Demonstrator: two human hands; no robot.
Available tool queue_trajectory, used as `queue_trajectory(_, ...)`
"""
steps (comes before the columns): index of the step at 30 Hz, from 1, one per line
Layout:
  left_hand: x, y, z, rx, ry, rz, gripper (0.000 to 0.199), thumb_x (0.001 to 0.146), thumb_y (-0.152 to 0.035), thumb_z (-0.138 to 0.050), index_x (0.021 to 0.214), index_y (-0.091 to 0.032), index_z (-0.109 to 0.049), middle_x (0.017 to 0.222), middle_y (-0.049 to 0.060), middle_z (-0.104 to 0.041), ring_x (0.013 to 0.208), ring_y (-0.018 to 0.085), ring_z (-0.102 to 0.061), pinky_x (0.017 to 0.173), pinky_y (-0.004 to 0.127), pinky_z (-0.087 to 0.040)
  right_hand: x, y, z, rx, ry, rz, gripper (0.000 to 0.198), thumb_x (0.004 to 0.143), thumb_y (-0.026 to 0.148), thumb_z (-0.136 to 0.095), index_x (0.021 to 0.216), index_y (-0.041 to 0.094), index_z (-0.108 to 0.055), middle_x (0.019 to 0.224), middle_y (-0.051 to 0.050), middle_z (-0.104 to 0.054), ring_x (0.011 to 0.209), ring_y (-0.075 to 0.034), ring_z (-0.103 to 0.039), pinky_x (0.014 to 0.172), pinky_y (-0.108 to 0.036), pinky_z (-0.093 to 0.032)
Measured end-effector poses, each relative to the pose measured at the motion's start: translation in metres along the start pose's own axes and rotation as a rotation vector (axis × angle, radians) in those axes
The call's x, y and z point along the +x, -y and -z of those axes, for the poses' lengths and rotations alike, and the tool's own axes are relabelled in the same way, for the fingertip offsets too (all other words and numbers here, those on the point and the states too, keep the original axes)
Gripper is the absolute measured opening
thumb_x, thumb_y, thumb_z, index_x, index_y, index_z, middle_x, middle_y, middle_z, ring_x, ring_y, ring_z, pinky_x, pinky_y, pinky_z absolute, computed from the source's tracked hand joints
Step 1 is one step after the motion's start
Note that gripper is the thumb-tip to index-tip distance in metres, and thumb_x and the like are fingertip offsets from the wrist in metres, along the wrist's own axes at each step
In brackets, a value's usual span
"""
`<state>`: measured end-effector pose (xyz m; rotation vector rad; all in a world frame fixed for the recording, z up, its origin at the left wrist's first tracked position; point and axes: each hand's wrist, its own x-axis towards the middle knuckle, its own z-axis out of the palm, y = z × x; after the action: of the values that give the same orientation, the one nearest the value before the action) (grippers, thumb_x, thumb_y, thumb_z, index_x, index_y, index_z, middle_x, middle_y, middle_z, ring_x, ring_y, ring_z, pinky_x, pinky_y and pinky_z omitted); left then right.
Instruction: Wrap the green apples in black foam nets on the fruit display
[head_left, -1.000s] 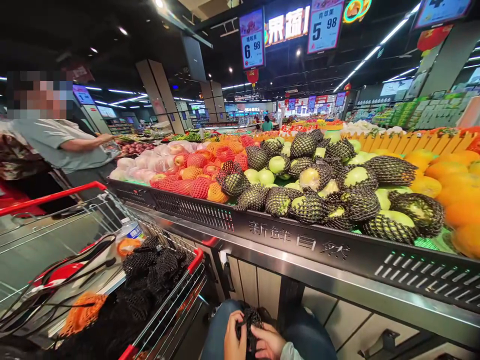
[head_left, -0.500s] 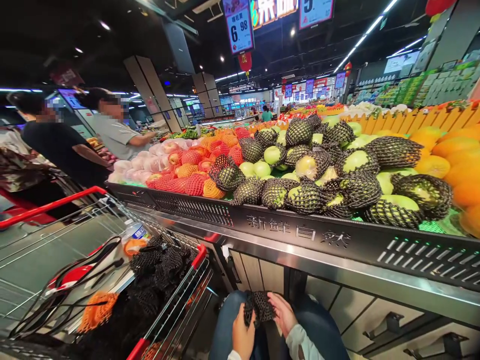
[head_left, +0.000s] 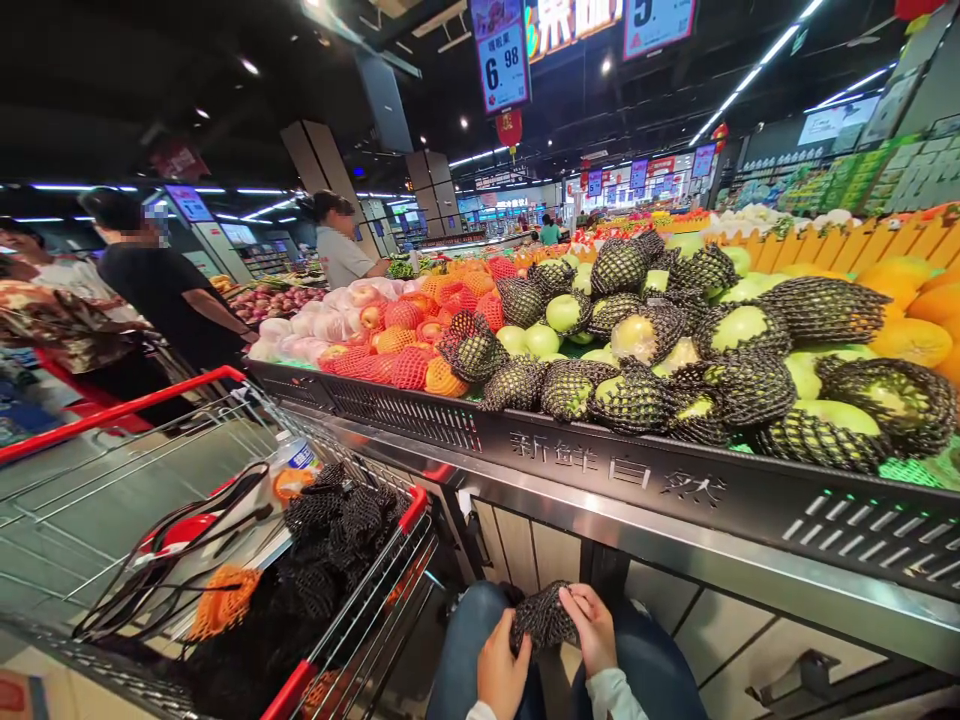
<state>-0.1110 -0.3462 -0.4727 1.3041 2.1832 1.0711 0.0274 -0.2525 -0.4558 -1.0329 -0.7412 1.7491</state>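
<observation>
Low in the head view, between the knees, both hands hold one black foam fruit net [head_left: 546, 617]. My left hand [head_left: 501, 662] grips its left end, thumb on the near side. At the other end, my right hand [head_left: 592, 628] pinches the upper right edge with thumb and fingertips. The net looks bunched; whether anything is inside it I cannot tell. Above the hands, green apples [head_left: 739, 328] lie in the display, many in the same kind of black net [head_left: 630, 400]. More black nets [head_left: 352, 525] are heaped in the cart to the left.
A shopping cart [head_left: 416, 510] with red trim stands at the left, holding an orange net [head_left: 225, 600] and a bottle [head_left: 294, 465]. The metal display edge [head_left: 570, 500] runs in front of the knees. People [head_left: 161, 280] stand beyond the cart.
The view has swung slightly left, so the scene sits further right. The net is more spread between the hands, and my right fingers have moved onto its upper edge.
</observation>
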Motion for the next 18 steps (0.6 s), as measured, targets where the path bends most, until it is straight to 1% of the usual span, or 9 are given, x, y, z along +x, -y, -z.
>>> queue_trajectory(2,0.0,0.004,-0.001,0.019,-0.013,0.043,0.035,0.077,-0.019,-0.048,0.107,-0.016,-0.067,0.106,0.013,-0.076,0.099,0.027,-0.072,0.089,0.038,-0.056,-0.005,0.003,-0.002,0.006,0.032,0.038,0.042,0.058,0.052,-0.086,0.076,0.018,-0.069,0.067,-0.002,-0.069,0.069,-0.018,-0.062,0.07,-0.028,-0.048)
queue_trajectory(4,0.001,0.007,-0.001,0.056,-0.011,0.094,0.037,0.074,-0.013,-0.047,0.104,-0.012,-0.068,0.108,0.016,-0.076,0.103,0.029,-0.071,0.095,0.04,-0.054,-0.01,0.006,-0.004,0.086,0.119,0.037,0.038,0.067,0.055,-0.077,0.077,0.019,-0.07,0.062,-0.001,-0.065,0.063,-0.017,-0.058,0.065,-0.028,-0.045)
queue_trajectory(5,0.001,0.009,-0.002,0.074,0.001,0.11,0.037,0.073,-0.012,-0.046,0.101,-0.011,-0.069,0.108,0.018,-0.075,0.103,0.03,-0.071,0.096,0.041,-0.053,-0.011,0.008,-0.005,0.128,0.17,0.016,0.034,0.07,0.052,-0.073,0.074,0.019,-0.069,0.061,-0.001,-0.063,0.062,-0.016,-0.057,0.064,-0.028,-0.045)
queue_trajectory(7,0.001,0.013,-0.002,0.085,0.024,0.117,0.036,0.075,-0.013,-0.045,0.1,-0.009,-0.07,0.108,0.02,-0.075,0.104,0.031,-0.071,0.098,0.043,-0.052,-0.013,0.009,-0.007,0.165,0.244,-0.059,0.024,0.067,0.041,-0.073,0.067,0.018,-0.067,0.062,0.0,-0.062,0.064,-0.015,-0.057,0.067,-0.027,-0.045)
queue_trajectory(9,0.001,0.019,-0.004,0.044,0.011,0.113,0.039,0.076,-0.017,-0.046,0.107,-0.009,-0.068,0.114,0.021,-0.073,0.11,0.031,-0.069,0.101,0.042,-0.051,-0.012,0.006,-0.008,0.119,0.274,-0.126,0.018,0.059,0.029,-0.076,0.064,0.018,-0.063,0.061,0.002,-0.06,0.062,-0.012,-0.055,0.064,-0.024,-0.042)
queue_trajectory(12,0.0,0.031,-0.006,-0.074,-0.047,0.1,0.047,0.08,-0.029,-0.046,0.119,-0.009,-0.063,0.127,0.021,-0.067,0.121,0.029,-0.064,0.106,0.041,-0.048,-0.009,-0.008,-0.008,-0.063,0.336,-0.166,0.025,0.052,0.024,-0.082,0.065,0.017,-0.061,0.055,0.005,-0.057,0.05,-0.007,-0.045,0.05,-0.02,-0.03)
queue_trajectory(14,-0.001,0.036,-0.007,-0.126,-0.072,0.088,0.052,0.083,-0.037,-0.045,0.123,-0.008,-0.06,0.132,0.022,-0.064,0.126,0.03,-0.06,0.109,0.041,-0.045,-0.006,-0.02,-0.009,-0.174,0.375,-0.205,0.033,0.049,0.033,-0.086,0.059,0.016,-0.06,0.051,0.004,-0.057,0.046,-0.006,-0.043,0.044,-0.019,-0.024)
queue_trajectory(16,-0.002,0.035,-0.006,-0.143,-0.076,0.088,0.057,0.084,-0.043,-0.046,0.127,-0.007,-0.056,0.133,0.024,-0.063,0.126,0.031,-0.059,0.109,0.043,-0.046,-0.002,-0.031,-0.01,-0.205,0.353,-0.253,0.049,0.046,0.055,-0.086,0.051,0.015,-0.058,0.046,0.002,-0.055,0.04,-0.006,-0.042,0.039,-0.019,-0.023)
queue_trajectory(18,-0.003,0.029,-0.003,-0.17,-0.076,0.072,0.063,0.085,-0.044,-0.048,0.135,-0.007,-0.045,0.134,0.024,-0.061,0.124,0.03,-0.061,0.106,0.043,-0.048,0.0,-0.038,-0.011,-0.172,0.284,-0.281,0.066,0.041,0.078,-0.076,0.051,0.016,-0.056,0.045,0.001,-0.055,0.036,-0.006,-0.041,0.036,-0.02,-0.026)
